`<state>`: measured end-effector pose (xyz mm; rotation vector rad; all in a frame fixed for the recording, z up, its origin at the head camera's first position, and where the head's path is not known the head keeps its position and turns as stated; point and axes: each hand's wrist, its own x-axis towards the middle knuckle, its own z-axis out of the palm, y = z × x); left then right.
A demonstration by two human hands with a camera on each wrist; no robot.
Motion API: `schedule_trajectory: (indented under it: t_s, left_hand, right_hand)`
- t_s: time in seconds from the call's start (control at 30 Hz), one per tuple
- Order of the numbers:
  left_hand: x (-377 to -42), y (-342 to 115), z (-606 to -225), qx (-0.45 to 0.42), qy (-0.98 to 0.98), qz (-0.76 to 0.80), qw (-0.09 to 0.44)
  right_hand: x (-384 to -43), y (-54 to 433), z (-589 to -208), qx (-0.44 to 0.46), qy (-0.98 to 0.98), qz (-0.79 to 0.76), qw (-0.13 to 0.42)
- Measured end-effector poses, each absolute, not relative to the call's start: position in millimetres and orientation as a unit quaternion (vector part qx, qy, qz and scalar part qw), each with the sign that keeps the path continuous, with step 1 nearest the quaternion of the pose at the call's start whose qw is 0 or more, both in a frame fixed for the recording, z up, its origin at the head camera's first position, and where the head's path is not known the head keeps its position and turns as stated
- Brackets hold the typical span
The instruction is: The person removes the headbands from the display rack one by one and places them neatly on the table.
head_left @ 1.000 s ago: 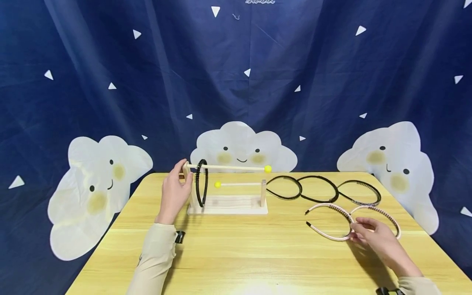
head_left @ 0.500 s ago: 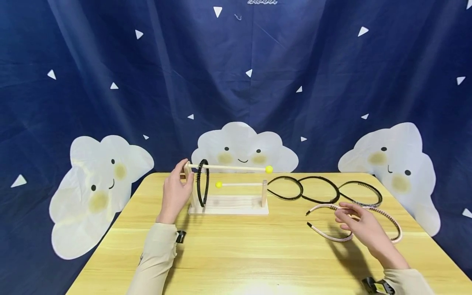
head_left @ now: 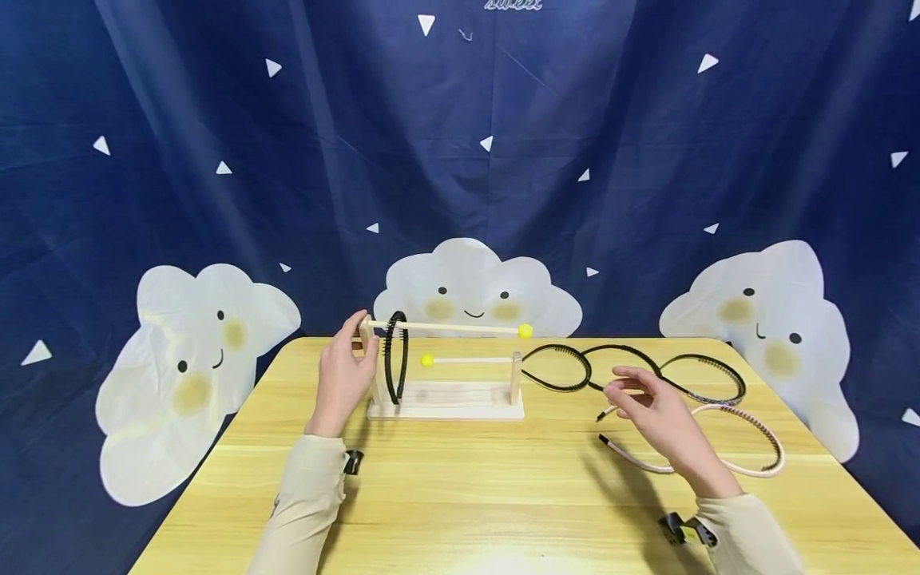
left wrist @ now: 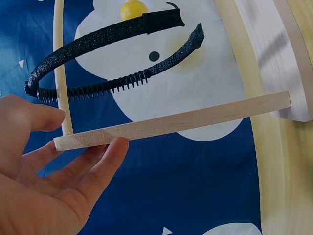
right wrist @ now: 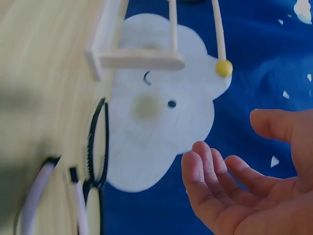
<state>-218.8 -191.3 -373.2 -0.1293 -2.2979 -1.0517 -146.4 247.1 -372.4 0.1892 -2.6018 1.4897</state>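
Observation:
My left hand (head_left: 343, 382) grips the top of the left post (left wrist: 195, 115) of a wooden stand (head_left: 446, 411), thumb on one side and fingers on the other. From the stand's upper rod (head_left: 460, 327), near that post, hangs a black toothed headband (left wrist: 93, 40). Over the table at the right, my right hand (head_left: 657, 419) hovers with fingers loosely bent and apart; nothing lies between them in the right wrist view. Beneath it is a pink headband (head_left: 636, 461), partly hidden by the hand. Another pink headband (head_left: 755, 473) lies to its right.
Three black headbands lie in a row behind the pink ones: a left one (head_left: 568, 389), a middle one (head_left: 618, 346) and a right one (head_left: 740, 387). Yellow balls cap the upper rod and the lower rod (head_left: 470, 360). A blue cloud-print curtain (head_left: 460, 160) hangs behind the table (head_left: 446, 495).
My right hand has risen off the left pink headband and moved left and away from me, with nothing in it. The left hand keeps its grip on the post.

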Motion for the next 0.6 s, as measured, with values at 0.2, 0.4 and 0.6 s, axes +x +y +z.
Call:
schedule_trajectory:
  t_s: [0.2,0.4,0.6]
  left_hand:
    - [-219,-192,-374,-0.047,-0.867,-0.395,0.301]
    - [-219,-192,-374,-0.045,-0.866,-0.4,0.296]
    - [-219,-192,-374,-0.047,-0.865,-0.401,0.297]
  right_hand:
    - [-155,217,-357,0.072,-0.865,0.491,0.076]
    - [-165,186,-345,0.089,-0.854,0.507,0.075]
    - [-176,151,-339,0.111,-0.844,0.52,0.066]
